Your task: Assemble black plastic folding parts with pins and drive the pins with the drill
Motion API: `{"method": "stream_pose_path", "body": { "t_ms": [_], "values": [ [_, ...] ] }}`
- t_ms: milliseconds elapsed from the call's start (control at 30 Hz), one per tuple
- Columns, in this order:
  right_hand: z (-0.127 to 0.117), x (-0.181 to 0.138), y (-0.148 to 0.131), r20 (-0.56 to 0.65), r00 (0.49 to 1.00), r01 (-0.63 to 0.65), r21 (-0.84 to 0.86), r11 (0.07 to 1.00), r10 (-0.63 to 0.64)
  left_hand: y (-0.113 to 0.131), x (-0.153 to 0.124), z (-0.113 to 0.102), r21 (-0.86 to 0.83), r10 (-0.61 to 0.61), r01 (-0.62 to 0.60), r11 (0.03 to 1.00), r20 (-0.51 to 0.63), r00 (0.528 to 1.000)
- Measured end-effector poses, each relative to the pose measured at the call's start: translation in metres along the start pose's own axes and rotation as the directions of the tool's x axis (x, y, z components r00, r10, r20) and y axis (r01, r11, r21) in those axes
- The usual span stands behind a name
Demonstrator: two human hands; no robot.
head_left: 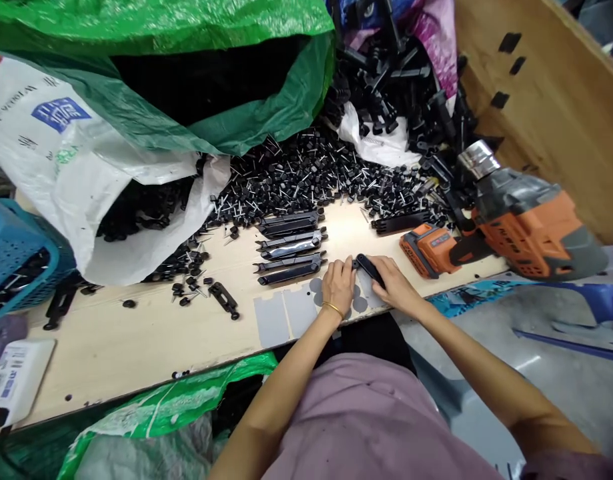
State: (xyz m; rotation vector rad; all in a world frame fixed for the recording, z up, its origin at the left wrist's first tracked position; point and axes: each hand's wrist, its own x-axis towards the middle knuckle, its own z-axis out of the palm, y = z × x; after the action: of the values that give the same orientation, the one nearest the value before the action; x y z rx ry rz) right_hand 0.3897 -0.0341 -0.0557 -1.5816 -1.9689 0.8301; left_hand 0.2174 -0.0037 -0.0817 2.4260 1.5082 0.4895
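Near the table's front edge, my right hand [395, 285] is closed around a black elongated plastic part [369, 269] with a rounded, holed end. Close beside it, my left hand [338, 285] has its fingers curled down at a small dark piece at their tips; what they pinch is too small to make out. Under and around the hands lie grey flat patches and discs [359, 305] on the wooden tabletop [226, 353]. To the left of my hands, several black plastic arms [291, 270] are laid in a row.
Black-headed pins [296, 175] are heaped behind. An orange cordless impact wrench [516, 227] stands at right, by a wooden panel [551, 113]. A green bag [266, 100], a white sack [116, 147] and a blue basket [56, 247] line the back and left.
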Motion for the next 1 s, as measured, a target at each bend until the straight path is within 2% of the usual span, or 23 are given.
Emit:
{"method": "stream_pose_path", "body": {
  "t_ms": [367,600,733,933,1000],
  "values": [
    [0.005,-0.001,0.003,-0.098,0.994,-0.042,0.044,0.998,0.046,0.001,0.007,0.006,-0.163,-0.021,0.016,0.986,-0.026,0.999],
    [0.002,-0.001,0.009,-0.097,0.995,0.002,0.062,0.998,0.004,0.002,0.011,0.005,-0.081,-0.034,0.036,0.996,0.035,0.999],
    [0.000,-0.001,0.011,-0.072,0.997,0.022,0.056,0.998,-0.017,0.004,0.014,0.004,-0.017,-0.005,0.007,1.000,0.090,0.996],
    [0.004,-0.002,0.014,-0.107,0.994,0.010,0.052,0.999,-0.004,0.019,0.012,0.013,0.009,-0.128,0.128,0.992,0.034,0.991],
    [0.005,-0.002,0.014,-0.109,0.994,0.016,0.046,0.999,-0.011,0.018,0.016,0.012,-0.010,-0.089,0.090,0.996,0.055,0.995]
  ]
}}
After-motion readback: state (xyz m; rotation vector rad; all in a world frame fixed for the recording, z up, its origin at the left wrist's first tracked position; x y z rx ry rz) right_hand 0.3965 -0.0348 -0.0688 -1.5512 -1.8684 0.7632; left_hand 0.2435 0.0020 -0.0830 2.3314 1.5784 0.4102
